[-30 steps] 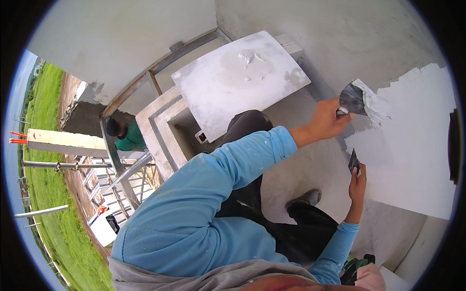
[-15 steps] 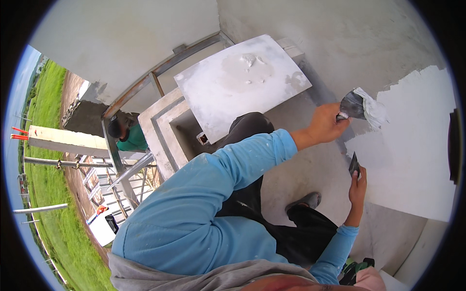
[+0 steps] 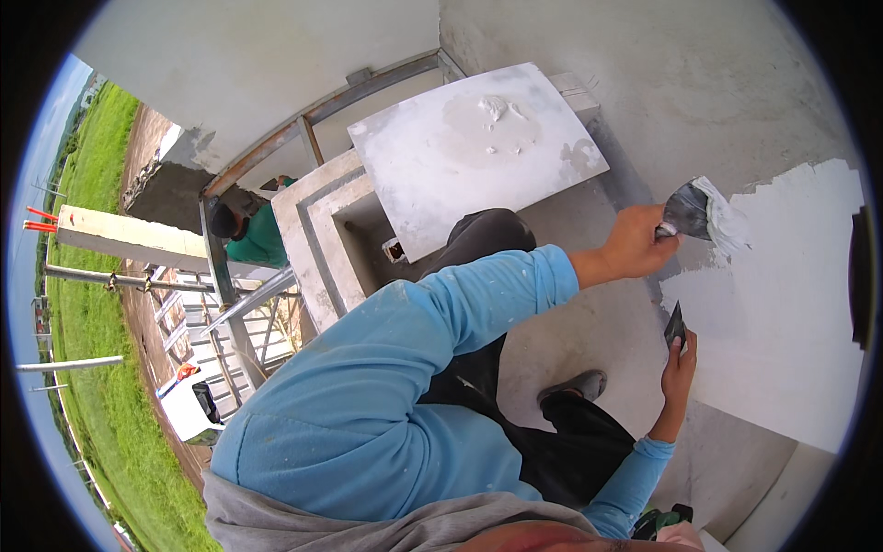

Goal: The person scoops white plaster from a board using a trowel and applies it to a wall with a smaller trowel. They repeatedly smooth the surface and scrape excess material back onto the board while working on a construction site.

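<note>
My left hand (image 3: pixel 639 241) reaches across to the right, closed round the handle of a wide putty knife (image 3: pixel 685 213). Thick white putty (image 3: pixel 727 221) clings to the blade's far edge, in front of the grey wall. Lower and nearer, my right hand (image 3: pixel 681 368) grips a second, dark putty knife (image 3: pixel 676 327), its blade pointing away from me. White coating (image 3: pixel 782 294) covers part of the wall beside both hands, with a ragged edge against bare grey plaster. A pale board (image 3: pixel 414 156) ahead of me carries a lump of putty (image 3: pixel 494 108) and small dabs.
The board lies over a hollow concrete block structure (image 3: pixel 317 235). My left knee is bent beside it; a sandalled foot (image 3: pixel 572 386) is on the floor. Beyond a metal frame (image 3: pixel 262 152) at left, a person in green (image 3: pixel 258 239) works. Poles (image 3: pixel 138 279) and a grassy drop lie outside.
The view has shifted slightly, so the board and wall sit a little farther right and lower. Both hands keep their putty knives. The other person's raised hand has come into sight.
</note>
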{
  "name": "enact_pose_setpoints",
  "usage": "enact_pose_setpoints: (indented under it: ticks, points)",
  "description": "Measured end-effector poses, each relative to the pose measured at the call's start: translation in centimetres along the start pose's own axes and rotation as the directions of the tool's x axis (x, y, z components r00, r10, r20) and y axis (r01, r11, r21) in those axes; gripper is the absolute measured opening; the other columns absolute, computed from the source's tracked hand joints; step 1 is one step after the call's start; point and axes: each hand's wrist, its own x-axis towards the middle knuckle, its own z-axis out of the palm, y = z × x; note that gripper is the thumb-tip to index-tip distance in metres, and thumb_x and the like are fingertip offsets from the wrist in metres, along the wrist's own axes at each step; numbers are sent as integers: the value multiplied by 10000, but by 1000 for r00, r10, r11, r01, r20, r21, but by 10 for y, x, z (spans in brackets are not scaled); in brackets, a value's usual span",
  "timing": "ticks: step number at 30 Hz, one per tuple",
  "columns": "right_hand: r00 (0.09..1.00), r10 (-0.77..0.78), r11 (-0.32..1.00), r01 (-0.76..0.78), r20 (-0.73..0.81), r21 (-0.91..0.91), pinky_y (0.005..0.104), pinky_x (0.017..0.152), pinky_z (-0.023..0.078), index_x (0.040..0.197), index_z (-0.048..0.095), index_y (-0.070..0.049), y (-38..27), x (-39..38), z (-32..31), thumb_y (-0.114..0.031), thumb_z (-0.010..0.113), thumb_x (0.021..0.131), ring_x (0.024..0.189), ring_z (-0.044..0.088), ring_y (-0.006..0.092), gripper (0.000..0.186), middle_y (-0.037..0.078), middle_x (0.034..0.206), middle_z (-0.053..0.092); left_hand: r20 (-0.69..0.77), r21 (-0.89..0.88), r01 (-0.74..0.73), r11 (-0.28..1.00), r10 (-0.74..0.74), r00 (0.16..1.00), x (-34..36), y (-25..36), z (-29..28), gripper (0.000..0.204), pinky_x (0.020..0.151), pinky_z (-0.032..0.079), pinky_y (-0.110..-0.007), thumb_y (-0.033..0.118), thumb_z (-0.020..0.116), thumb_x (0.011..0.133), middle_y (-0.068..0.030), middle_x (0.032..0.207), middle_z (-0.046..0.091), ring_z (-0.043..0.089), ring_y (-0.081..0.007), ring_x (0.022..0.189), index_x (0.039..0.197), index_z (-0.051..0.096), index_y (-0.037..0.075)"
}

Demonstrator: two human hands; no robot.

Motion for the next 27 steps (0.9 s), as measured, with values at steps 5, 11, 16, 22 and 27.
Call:
enact_pose_setpoints:
  ticks: [5,11,16,22,27]
  points:
    - [1000,27,999,-27,-5,-20,391,1042,426,1319,543,63,1,0,0,-165,436,1069,1200,572,375,355,218,1304,580,-5,-31,29,999,-30,1000,0,-3,1,122,520,427,-368,104,736,816,-120,634,577,520,-261,522,874,657,31]
    - [1000,20,999,-20,-10,-37,399,1049,420,1314,544,73,7,0,0,-162,440,1067,1205,569,378,357,226,1306,581,12,8,22,1000,-22,1000,1,2,-2,118,521,429,-363,102,736,820,-120,645,590,522,-257,522,888,670,32]
    - [1000,15,999,-15,12,44,398,1044,421,1326,543,53,-11,1,-4,-158,444,1060,1193,573,376,353,216,1289,590,20,-14,22,1000,-22,1000,1,4,-4,140,526,449,-356,113,744,821,-116,681,633,550,-253,530,932,699,42]
    - [1000,-25,999,26,-14,43,384,1010,428,1312,536,28,-4,1,1,-198,450,1071,1142,582,349,342,208,1248,604,6,-51,31,998,-31,1000,1,3,-2,152,538,467,-363,126,752,815,-121,708,657,598,-254,557,947,701,71]
    - [1000,19,997,-20,26,75,387,998,432,1301,533,31,4,2,6,-221,449,1077,1118,586,334,347,206,1216,610,-28,0,2,1000,-2,1000,-1,-3,-1,145,552,474,-368,105,730,791,-117,700,648,602,-287,568,925,684,78]
